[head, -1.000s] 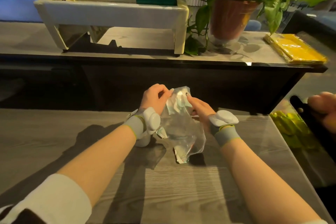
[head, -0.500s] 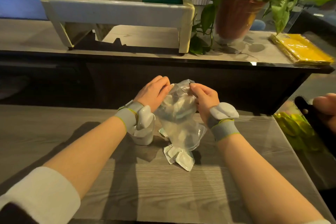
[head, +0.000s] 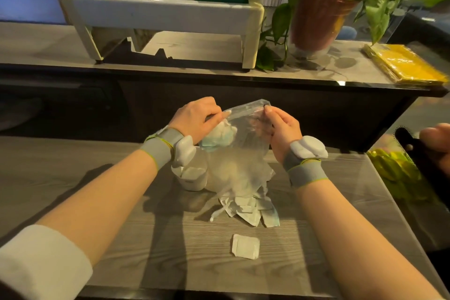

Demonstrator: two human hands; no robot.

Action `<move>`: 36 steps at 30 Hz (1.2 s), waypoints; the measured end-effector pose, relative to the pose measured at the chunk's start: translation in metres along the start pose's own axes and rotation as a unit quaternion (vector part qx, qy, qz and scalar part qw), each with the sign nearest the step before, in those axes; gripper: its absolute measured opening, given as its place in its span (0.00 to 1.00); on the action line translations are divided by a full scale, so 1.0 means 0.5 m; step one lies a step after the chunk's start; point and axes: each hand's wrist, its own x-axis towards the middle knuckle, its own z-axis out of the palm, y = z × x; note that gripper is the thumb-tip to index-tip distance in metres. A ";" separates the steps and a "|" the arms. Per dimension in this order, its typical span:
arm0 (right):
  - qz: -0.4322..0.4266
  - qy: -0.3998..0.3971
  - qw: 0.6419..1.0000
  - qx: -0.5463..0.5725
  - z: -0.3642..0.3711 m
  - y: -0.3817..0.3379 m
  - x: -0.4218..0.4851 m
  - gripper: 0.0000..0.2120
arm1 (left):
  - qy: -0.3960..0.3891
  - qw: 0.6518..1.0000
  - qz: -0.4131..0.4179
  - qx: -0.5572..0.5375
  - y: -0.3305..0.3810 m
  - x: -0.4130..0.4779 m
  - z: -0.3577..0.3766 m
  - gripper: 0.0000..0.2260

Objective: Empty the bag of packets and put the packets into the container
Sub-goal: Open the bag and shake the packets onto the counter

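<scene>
The person holds a clear plastic bag (head: 243, 151) up over the counter (head: 117, 202). The left hand (head: 197, 117) pinches one top corner and the right hand (head: 283, 126) pinches the other, so each grip is clamped on the bag's upper edge. The bag hangs between them with its lower end down at the counter. A few packets (head: 219, 135) sit bunched inside the bag just below the left hand. A heap of white packets (head: 250, 207) lies on the counter under the bag's lower end. One lone packet (head: 245, 246) lies flat, apart from the heap and nearer the person. The white container (head: 192, 179) stands upright just left of the heap, beneath the left wrist. Something white shows inside it. On the raised ledge behind stand a potted plant (head: 319, 21) and a yellow pack (head: 409, 63).
</scene>
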 end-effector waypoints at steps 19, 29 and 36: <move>-0.004 0.015 0.999 0.031 -0.006 -0.013 -0.015 0.11 | 0.003 0.999 -0.007 -0.036 0.015 0.008 -0.035 0.12; 0.002 -0.014 1.000 0.006 -0.006 -0.002 -0.015 0.10 | 0.060 0.927 -0.165 -0.331 -0.005 -0.008 -0.016 0.05; -0.013 -0.080 0.979 -0.188 0.013 0.069 -0.042 0.36 | 0.122 0.857 -0.309 -0.394 -0.052 -0.026 0.014 0.12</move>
